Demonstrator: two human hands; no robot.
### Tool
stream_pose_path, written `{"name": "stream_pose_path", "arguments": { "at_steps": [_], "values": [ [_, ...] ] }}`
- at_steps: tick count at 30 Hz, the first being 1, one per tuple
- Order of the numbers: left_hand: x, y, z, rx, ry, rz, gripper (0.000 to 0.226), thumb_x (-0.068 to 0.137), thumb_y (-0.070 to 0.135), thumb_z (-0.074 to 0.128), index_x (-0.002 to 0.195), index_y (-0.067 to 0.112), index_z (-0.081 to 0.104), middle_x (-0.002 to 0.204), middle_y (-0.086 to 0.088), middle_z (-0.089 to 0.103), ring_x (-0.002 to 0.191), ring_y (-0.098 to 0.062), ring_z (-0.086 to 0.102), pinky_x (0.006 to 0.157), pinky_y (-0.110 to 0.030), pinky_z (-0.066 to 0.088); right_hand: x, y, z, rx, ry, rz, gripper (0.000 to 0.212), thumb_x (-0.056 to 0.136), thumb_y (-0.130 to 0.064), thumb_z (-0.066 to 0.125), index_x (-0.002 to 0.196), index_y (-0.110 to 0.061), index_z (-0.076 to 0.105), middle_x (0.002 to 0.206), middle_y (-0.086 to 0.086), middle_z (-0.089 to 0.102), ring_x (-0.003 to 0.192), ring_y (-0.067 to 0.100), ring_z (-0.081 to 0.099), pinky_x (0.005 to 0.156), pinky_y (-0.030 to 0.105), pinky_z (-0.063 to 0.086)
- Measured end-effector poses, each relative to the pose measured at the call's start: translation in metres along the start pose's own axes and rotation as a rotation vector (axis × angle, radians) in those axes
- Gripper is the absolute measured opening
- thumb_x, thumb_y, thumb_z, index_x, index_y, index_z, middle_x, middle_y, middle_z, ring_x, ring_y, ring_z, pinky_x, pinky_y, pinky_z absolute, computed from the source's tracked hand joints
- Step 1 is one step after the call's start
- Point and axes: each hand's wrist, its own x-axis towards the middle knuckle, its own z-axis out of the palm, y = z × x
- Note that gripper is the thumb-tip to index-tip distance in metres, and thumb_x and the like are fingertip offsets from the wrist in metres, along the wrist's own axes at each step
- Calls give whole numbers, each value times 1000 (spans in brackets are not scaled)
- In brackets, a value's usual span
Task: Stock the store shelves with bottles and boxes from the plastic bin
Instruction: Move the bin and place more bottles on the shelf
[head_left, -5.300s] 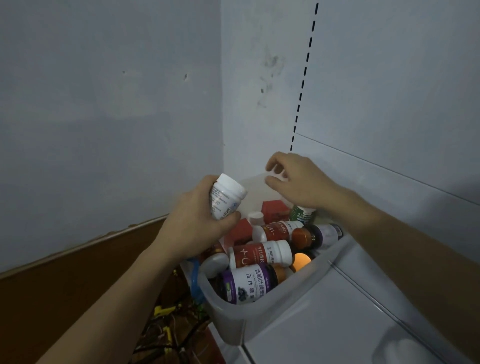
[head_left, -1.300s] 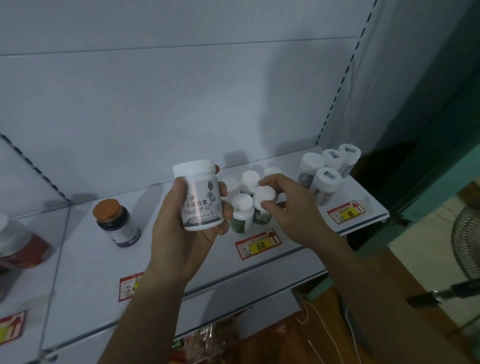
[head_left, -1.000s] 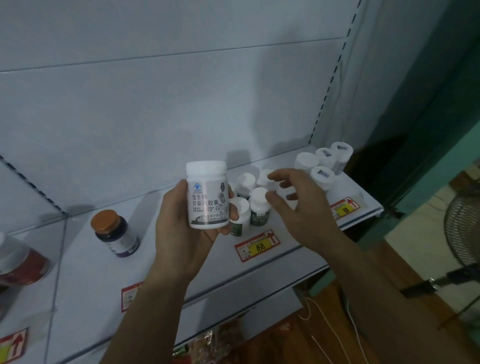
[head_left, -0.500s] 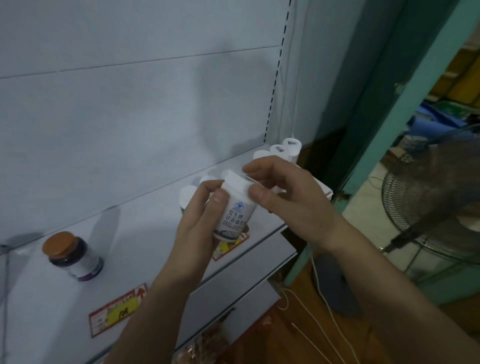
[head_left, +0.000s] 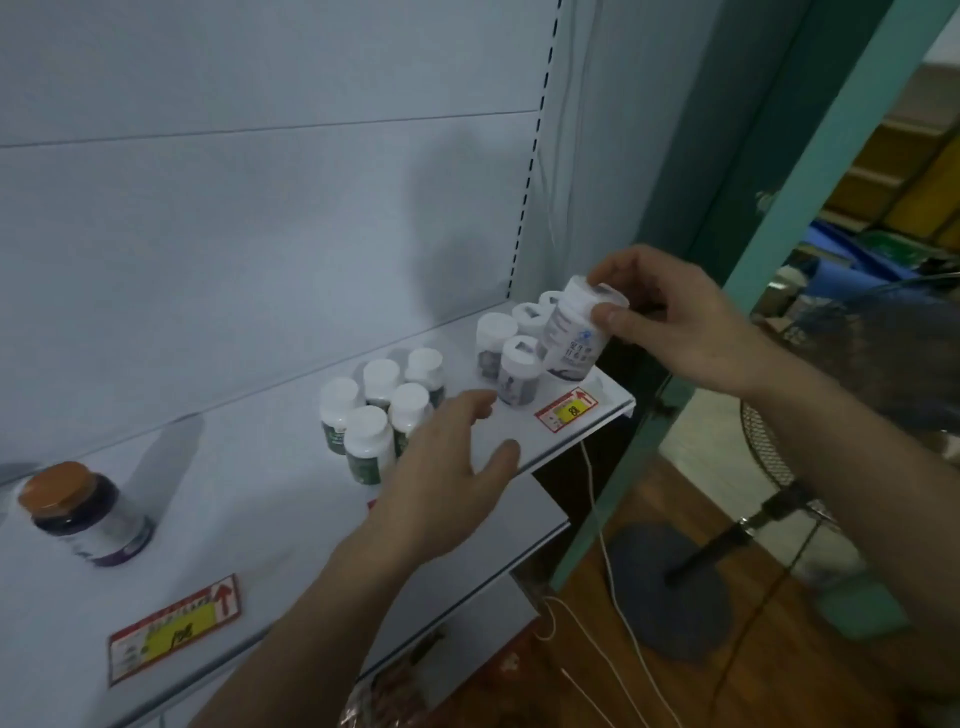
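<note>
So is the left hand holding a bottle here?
No, the left hand hovers open and empty; the right hand grips the white bottle by its cap.

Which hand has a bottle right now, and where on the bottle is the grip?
The right hand holds the white bottle by its cap end, thumb and fingers pinching the lid, bottle tilted over the shelf corner. The left hand holds nothing.

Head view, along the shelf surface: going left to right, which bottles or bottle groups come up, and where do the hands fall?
Orange-capped dark bottle → cluster of small green-labelled white bottles → left hand, open above the shelf edge → group of white-capped grey-labelled bottles → tilted white bottle → right hand gripping it.
</note>
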Motion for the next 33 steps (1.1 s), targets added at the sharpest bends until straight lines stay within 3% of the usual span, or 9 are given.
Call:
{"name": "stream_pose_path", "arguments": {
  "at_steps": [2,4,9,14,17,20,24,28,33],
  "values": [
    [23,3,21,247,-92,4,70,96,48,56,154,17,31,153,0,40,140,-18,38,115,-37,34,12,18,-6,-96,-29,19,24,94,-30,65,116,-31,55,114,-11,60,101,8,60,78,20,51],
    [45,-1,42,415,-134,-40,74,94,53,56,151,14,32,150,-7,40,137,-26,39,112,-41,37,23,37,-8,-145,-55,12,24,94,-29,67,114,-29,54,113,-10,58,99,9,58,72,12,44],
    [78,-16,74,563,-122,-257,59,89,54,57,133,14,49,132,-9,48,123,-29,46,98,-46,48,50,88,1,-92,-106,-59,22,93,-29,69,110,-29,55,113,-9,62,96,8,65,74,20,56],
    [94,-22,90,632,-66,-324,49,87,51,61,123,17,52,126,-6,48,118,-27,47,94,-43,49,73,126,22,-96,-197,-84,22,92,-27,70,109,-24,56,91,-18,56,71,1,56,58,10,38],
    [99,-20,95,639,-51,-358,53,86,52,62,125,17,54,129,-4,47,120,-26,47,96,-42,49,80,142,33,-87,-260,-101,23,91,-24,72,110,-22,59,82,-18,52,67,-1,53,55,9,38],
    [102,-20,95,629,-67,-381,54,85,52,64,125,17,56,131,-4,46,120,-25,47,97,-41,48,85,153,40,-57,-306,-133,25,89,-23,75,110,-21,61,98,-8,63,77,-1,59,60,10,41],
    [102,-22,95,626,-64,-383,54,84,52,66,124,17,57,131,-3,46,118,-25,48,98,-40,47,85,161,47,-55,-300,-146,24,87,-24,77,105,-26,61,111,-7,59,92,4,59,69,13,47],
    [101,-18,96,621,-46,-388,56,83,53,67,127,19,57,133,-1,46,118,-24,48,98,-40,47,82,163,52,-21,-278,-131,28,84,-25,80,101,-31,58,117,-10,55,101,9,58,83,32,57],
    [97,-9,90,560,-96,-375,61,86,52,64,136,19,52,140,-1,47,122,-22,49,103,-37,44,74,162,51,-28,-223,-161,29,83,-33,79,104,-32,58,125,-10,46,113,6,49,92,24,41]
  ]
}}
